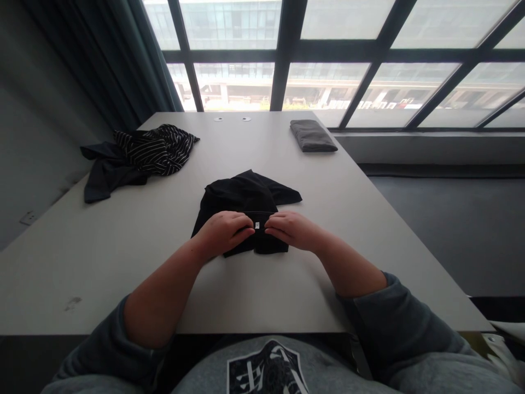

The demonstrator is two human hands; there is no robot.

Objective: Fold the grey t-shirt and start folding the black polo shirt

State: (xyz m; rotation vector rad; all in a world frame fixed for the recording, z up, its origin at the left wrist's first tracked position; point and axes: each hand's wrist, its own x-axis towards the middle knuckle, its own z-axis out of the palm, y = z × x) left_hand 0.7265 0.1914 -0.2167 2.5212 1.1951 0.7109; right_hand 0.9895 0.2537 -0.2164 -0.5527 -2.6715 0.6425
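A black garment (241, 191) lies crumpled on the white table in front of me, its kind not clear from its folds. Its banded edge, with a small white label (257, 225), is stretched between my two hands. My left hand (225, 230) pinches this edge just left of the label, thumb below the fingers. On the label's other side, my right hand (293, 227) grips the same edge in a matching pinch. Part of the cloth hangs below the hands toward me, and one pointed flap spreads to the far right.
Dark cloth (109, 169) and a black-and-white striped garment (159, 148) lie in a loose heap at the table's left edge. A folded grey garment (312, 135) rests at the far right. The white table (262, 295) reaches toward large windows; a dark curtain (106, 60) hangs left.
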